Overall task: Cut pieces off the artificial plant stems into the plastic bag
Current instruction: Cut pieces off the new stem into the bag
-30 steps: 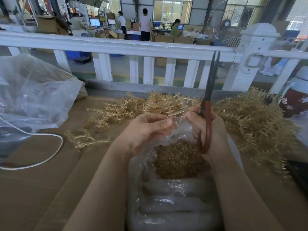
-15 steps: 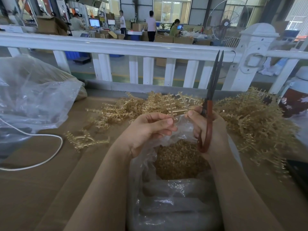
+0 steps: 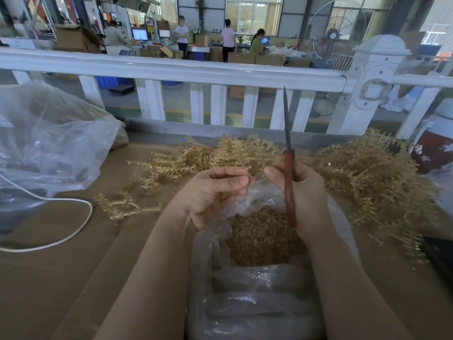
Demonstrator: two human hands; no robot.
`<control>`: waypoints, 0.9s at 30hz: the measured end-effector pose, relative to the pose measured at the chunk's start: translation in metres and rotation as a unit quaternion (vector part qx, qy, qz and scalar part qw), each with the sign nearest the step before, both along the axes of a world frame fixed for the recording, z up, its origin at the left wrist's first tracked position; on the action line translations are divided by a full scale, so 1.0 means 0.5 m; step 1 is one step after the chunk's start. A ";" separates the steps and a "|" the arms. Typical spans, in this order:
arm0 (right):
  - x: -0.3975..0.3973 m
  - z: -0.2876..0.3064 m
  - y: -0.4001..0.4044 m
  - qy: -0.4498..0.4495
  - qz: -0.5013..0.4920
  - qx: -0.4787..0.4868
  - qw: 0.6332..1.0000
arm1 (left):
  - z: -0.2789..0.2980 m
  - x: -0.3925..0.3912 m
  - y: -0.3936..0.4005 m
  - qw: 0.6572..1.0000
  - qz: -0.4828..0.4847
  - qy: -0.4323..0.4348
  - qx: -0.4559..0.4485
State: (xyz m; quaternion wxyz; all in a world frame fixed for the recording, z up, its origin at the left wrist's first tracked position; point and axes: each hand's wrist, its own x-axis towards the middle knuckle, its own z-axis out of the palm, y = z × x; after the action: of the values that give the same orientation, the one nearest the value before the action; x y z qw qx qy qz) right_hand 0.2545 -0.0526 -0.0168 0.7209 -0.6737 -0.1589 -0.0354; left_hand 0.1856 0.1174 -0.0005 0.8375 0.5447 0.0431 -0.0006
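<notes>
The scissors (image 3: 288,168), gripped in the right hand (image 3: 304,192), now stand upright with blades closed — half a second ago they were slightly parted and tilted right. The left hand (image 3: 210,192) pinches a thin stem (image 3: 241,169) over the bag (image 3: 245,303), now nearly bare, which suggests the last pieces have dropped onto the heap of cuttings (image 3: 259,239) inside. Uncut stems (image 3: 367,177) lie piled just beyond the hands, more to the right. Room to move — the railing (image 3: 171,69) bounds the far edge of the surface (image 3: 73,278); a second bag (image 3: 49,143) and a cord (image 3: 73,231) occupy the left.
</notes>
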 end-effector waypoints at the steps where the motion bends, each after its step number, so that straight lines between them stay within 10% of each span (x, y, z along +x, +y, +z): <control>1: -0.003 0.001 0.002 -0.002 -0.009 -0.013 1.000 | -0.001 0.002 0.002 1.000 0.017 0.007 -0.022; 13: 0.000 -0.016 0.002 -0.118 -0.003 -0.231 0.966 | -0.002 0.009 0.002 0.989 0.094 0.006 -0.118; 27: -0.004 -0.026 -0.002 -0.233 -0.058 -0.418 0.876 | -0.001 0.009 -0.005 0.970 0.226 -0.095 -0.007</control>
State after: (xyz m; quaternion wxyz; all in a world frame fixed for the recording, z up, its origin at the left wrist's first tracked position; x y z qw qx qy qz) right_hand 0.2523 -0.0538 -0.0297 0.3113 -0.8923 -0.2832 -0.1635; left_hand 0.1900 0.1148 -0.0010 0.8198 0.5130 0.0848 0.2401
